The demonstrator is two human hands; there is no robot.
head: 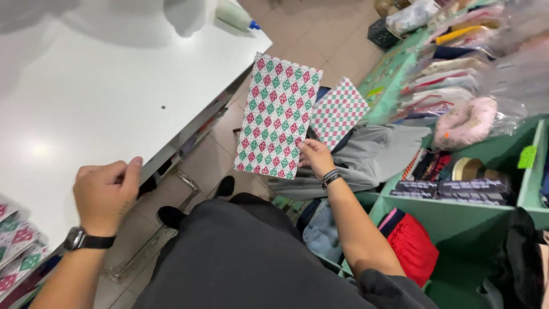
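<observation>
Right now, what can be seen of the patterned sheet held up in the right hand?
The sheet is a flat rectangle, thin like paper or a flat bag, printed with red and green diamonds on white. It hangs nearly upright, tilted slightly, over the tiled floor beside the white table. The right hand pinches its lower right corner; nothing else touches it. A second, similar piece with a finer pattern lies just behind it. The left hand rests fisted on the table edge.
</observation>
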